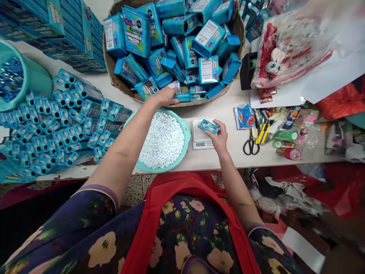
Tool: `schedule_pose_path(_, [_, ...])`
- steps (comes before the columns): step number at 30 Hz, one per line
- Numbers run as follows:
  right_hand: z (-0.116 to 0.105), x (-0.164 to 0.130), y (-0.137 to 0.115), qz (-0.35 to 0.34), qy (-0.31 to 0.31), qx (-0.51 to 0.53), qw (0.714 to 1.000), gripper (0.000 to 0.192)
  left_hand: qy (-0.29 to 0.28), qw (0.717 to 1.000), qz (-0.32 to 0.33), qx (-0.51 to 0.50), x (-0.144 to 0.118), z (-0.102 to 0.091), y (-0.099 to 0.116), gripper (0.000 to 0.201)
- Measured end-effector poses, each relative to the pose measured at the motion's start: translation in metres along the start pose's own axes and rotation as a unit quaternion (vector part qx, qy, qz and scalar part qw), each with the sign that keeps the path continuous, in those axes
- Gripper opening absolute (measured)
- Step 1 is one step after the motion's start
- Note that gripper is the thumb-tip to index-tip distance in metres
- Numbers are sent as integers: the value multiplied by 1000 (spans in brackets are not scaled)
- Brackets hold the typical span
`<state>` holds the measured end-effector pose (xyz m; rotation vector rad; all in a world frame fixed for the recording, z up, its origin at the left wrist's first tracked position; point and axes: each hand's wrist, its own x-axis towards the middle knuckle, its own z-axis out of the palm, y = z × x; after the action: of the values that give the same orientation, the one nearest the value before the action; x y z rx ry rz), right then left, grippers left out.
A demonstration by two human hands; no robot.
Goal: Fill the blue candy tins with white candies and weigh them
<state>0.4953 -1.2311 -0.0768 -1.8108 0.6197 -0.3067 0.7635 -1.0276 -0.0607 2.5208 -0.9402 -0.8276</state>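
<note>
My left hand point(168, 97) reaches over the near rim of a cardboard carton point(110, 74) full of blue candy boxes. Its fingers close on the end of one blue candy box point(184, 97) lying by that rim. In my right hand point(219, 137) is a candy box point(209, 126), gripped between thumb and fingers above a white kitchen scale point(198, 135); whether it touches the scale I cannot tell. Under my left forearm stands a turquoise basin point(186, 131) filled with small white candies point(164, 140).
Rows of blue boxes point(54, 129) cover the left of the table, with stacked boxes point(76, 30) behind. A turquoise bucket point(37, 76) holds shiny blue pieces. Rightward lie scissors point(251, 145), yellow cutters point(262, 131), a blue packet point(244, 117) and a plastic bag point(288, 49).
</note>
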Motion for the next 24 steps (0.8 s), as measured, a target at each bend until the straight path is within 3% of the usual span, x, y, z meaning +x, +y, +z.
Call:
schedule_pose_path(4, [-18,-7,-14,-8,57,-17,998,59,33,999,7,35,-8,-5,1,63])
schedule_pose_path(7, [-27,-12,-34,-16,106,-8,994,45,129,988,-17,-79,-33,-16,0,49])
schedule_pose_path(10, [-20,-23,-55,-24,101,23,994,42,266,919,-19,-291,-86,-23,11,33])
schedule_pose_path(12, [-7,-38,-67,-16,37,69,997,53,286,867,17,-407,-129,-16,27,37])
schedule_pose_path(14, [8,-59,-75,1,-64,119,991,81,210,843,48,-494,-168,5,45,48])
schedule_pose_path(16, [23,-82,-80,26,-168,150,974,109,47,813,20,-579,-197,36,57,50])
schedule_pose_path(18, [35,-104,-81,56,-239,172,954,125,-96,746,-40,-658,-215,69,61,50])
schedule_pose_path(19, [39,-113,-82,70,-262,187,944,129,-141,707,-67,-690,-222,83,60,50])
schedule_pose_path(21, [45,-124,-82,93,-293,220,926,132,-187,645,-99,-734,-229,102,57,52])
schedule_pose_path(22, [47,-126,-81,102,-304,233,918,131,-198,632,-104,-742,-231,106,55,51])
schedule_pose_path(24, [49,-126,-80,112,-310,247,911,122,-224,647,-92,-723,-231,106,52,48])
